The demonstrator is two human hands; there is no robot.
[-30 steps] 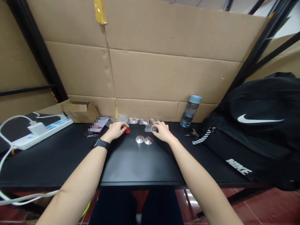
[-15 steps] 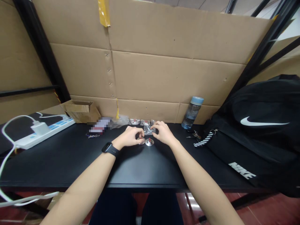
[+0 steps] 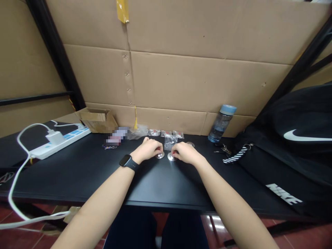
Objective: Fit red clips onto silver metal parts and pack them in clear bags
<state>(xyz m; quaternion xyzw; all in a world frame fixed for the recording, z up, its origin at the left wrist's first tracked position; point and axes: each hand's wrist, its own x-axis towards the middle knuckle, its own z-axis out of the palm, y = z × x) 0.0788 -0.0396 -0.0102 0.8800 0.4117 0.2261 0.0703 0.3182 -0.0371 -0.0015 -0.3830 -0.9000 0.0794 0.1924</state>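
Observation:
My left hand (image 3: 149,150), wearing a black watch (image 3: 126,161) on the wrist, pinches the top of a small shiny metal disc (image 3: 160,156), which stays low at the black table. My right hand (image 3: 184,153) grips the red piece at the centre of a second metal disc (image 3: 171,157), just to the right of the first. A narrow gap parts the two discs. Behind my right hand another round, clear or metallic piece (image 3: 191,144) shows in part. A crumpled clear plastic bag (image 3: 170,142) lies just beyond both hands.
Along the cardboard wall lie several bagged discs with red centres (image 3: 166,133) and more clear plastic (image 3: 140,131). A water bottle (image 3: 221,123), keys (image 3: 226,149) and a black backpack (image 3: 285,162) stand right. Leftward are a small carton (image 3: 100,121) and a power strip (image 3: 62,143).
My right hand has come down from above the plastic bag and closed on the right disc. My left fingers have closed on the left disc. The discs now sit slightly farther apart.

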